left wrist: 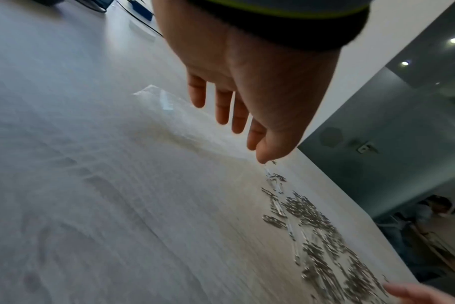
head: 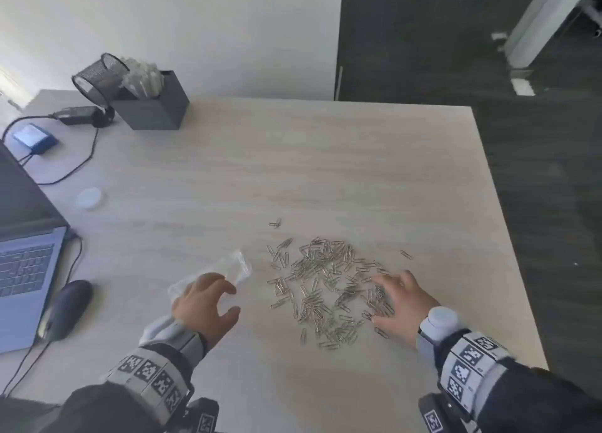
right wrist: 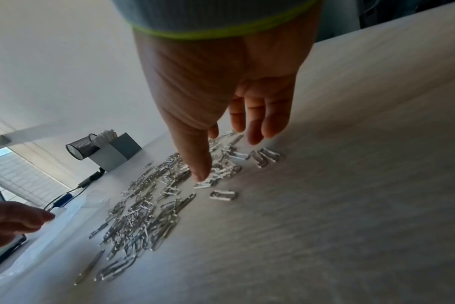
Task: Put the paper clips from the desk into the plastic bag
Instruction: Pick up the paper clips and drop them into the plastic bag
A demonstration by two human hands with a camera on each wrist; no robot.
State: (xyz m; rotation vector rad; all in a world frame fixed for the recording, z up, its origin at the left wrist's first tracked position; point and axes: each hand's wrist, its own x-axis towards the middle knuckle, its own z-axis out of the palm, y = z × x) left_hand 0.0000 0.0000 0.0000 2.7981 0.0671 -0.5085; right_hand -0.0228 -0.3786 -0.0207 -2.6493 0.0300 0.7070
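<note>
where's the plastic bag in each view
Head: plastic bag lower centre, partly under the left hand.
Left wrist: upper centre, beyond the fingers.
Right wrist: lower left, by the left hand.
Shared landmark: the paper clips, on its right in the head view.

Dark sleeves [head: 537,397], grey wristbands [head: 469,364] with black-and-white square markers

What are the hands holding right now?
Nothing. The left hand is open just above the plastic bag. The right hand is spread over the paper clips, with none pinched.
</note>
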